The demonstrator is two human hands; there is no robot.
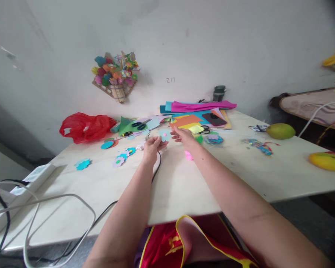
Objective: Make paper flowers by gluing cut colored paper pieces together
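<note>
Left hand (152, 148) grasping a pale blue paper flower (163, 133) between thumb and fingers. Flower is up off the worktop (181, 186), just left of the orange sheet (185, 121) and nearer the person. Pink centre (165, 135) shows on it. Right hand (185, 138) released, fingers spread, just in front of the orange sheet; no held thing visible, contact with the flower hard to tell.

Step looks like handling the centre of the flower. To do it well: pinch by the petal edge only, thumb clear of the centre, light grip, since thin paper likely creases. Steady the flower with the left, work with right fingertips, press straight down so the centre doesn't slide.

Mind the right forearm: pink paper (189, 155) lies below it, nearer the person than the orange sheet, easy to brush. Black cable (157, 170) runs near the left wrist, left of the orange sheet and nearer; don't snag it. Layered flowers (120, 161) sit farther left of the sheet, good match for centring.
</note>
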